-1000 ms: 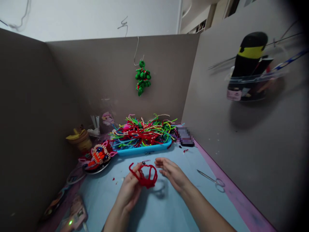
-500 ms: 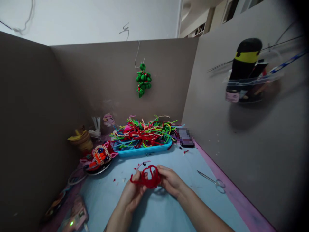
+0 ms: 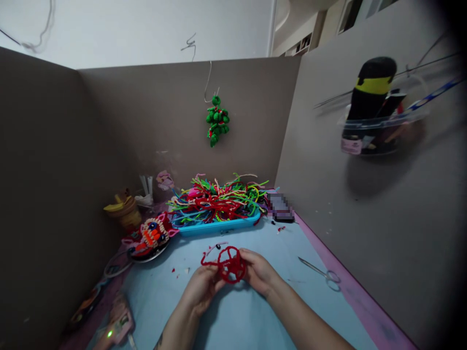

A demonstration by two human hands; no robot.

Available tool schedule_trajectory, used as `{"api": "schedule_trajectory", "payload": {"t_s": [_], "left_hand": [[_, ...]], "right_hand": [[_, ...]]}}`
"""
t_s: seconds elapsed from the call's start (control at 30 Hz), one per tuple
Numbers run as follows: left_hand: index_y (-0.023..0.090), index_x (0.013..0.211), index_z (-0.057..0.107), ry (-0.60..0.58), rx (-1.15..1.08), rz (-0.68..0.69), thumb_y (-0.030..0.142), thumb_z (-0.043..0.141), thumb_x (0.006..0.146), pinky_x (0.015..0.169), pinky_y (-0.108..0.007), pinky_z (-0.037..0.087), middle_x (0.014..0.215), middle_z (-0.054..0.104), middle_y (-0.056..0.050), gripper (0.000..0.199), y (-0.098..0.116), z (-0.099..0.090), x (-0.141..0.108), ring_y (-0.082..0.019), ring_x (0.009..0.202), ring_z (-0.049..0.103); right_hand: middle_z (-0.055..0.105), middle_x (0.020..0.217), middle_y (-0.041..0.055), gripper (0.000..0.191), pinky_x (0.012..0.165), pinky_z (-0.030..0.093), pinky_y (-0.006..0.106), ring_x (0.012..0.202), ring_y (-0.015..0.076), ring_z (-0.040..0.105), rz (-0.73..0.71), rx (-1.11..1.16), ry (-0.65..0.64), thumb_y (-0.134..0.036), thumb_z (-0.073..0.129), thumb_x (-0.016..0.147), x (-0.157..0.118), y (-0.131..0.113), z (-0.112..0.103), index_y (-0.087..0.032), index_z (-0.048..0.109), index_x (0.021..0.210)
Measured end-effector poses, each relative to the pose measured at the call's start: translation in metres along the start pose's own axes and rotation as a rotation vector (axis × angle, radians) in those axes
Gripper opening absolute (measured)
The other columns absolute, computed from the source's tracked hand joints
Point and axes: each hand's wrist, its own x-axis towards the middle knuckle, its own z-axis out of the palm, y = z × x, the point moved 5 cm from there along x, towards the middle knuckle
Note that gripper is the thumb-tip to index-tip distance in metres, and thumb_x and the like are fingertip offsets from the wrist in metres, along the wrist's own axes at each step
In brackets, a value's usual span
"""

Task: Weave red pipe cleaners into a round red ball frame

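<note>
A round, wheel-like red pipe-cleaner piece [image 3: 233, 281] is held just above the blue cloth, with openings through it and a loose red end sticking out to the left. My left hand [image 3: 205, 288] is closed on its left edge. Gripping the opposite edge is my right hand [image 3: 257, 270], its fingertips partly hidden behind the red piece. Beyond the hands lies a thin pink strip [image 3: 221, 243] with a small black bit near it.
A blue tray [image 3: 219, 228] heaped with colourful pipe cleaners stands behind. Scissors [image 3: 321, 273] lie right, a phone [image 3: 280, 208] back right. At left are a dish with a woven animal head [image 3: 155, 232] and a glue gun [image 3: 118, 321]. Grey partitions [image 3: 164, 107] surround the table.
The red piece has turned so its round, spoked face shows more fully. Its loose end sits slightly higher and further right. Both hands still hold it.
</note>
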Motion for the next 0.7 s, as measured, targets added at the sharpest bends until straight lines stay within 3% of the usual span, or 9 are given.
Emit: {"api": "schedule_trajectory", "payload": {"t_s": [0.3,0.43,0.6,0.7], "left_hand": [[0.013,0.071,0.061,0.054,-0.059,0.074,-0.002,0.064,0.071,0.057,-0.025,0.054,0.058,0.066,-0.001,0.016,0.008,-0.004,0.001,-0.012,0.052,0.063],[0.014,0.069,0.06,0.001,-0.057,0.062,-0.001,0.066,0.069,0.059,-0.024,0.052,0.055,0.064,0.001,0.016,0.007,-0.002,0.0,-0.011,0.052,0.061],[0.015,0.064,0.059,-0.09,-0.033,0.079,0.008,0.076,0.066,0.063,-0.023,0.05,0.059,0.064,0.001,0.019,0.007,0.005,-0.003,-0.01,0.056,0.059],[0.015,0.072,0.064,-0.1,-0.027,0.056,0.022,0.08,0.068,0.066,-0.025,0.048,0.069,0.068,-0.001,0.018,0.008,0.009,-0.006,-0.013,0.063,0.062]], "right_hand": [[0.071,0.071,0.0009,0.02,0.055,0.042,0.022,0.058,0.0128,0.061,0.016,-0.025,-0.007,-0.031,0.073,0.071,-0.005,-0.002,0.007,-0.016,0.062,0.078],[0.07,0.069,0.0,0.024,0.054,0.041,0.021,0.057,0.012,0.06,0.007,-0.029,-0.009,-0.034,0.075,0.068,-0.006,-0.003,0.009,-0.016,0.061,0.078],[0.062,0.061,-0.0039,0.031,0.054,0.038,0.022,0.051,0.0099,0.052,-0.018,-0.047,-0.029,-0.035,0.081,0.061,-0.009,-0.006,0.012,-0.017,0.057,0.071],[0.056,0.056,-0.005,0.032,0.054,0.036,0.022,0.049,0.0094,0.047,-0.042,-0.073,-0.038,-0.036,0.079,0.061,-0.012,-0.01,0.014,-0.018,0.053,0.065]]}}
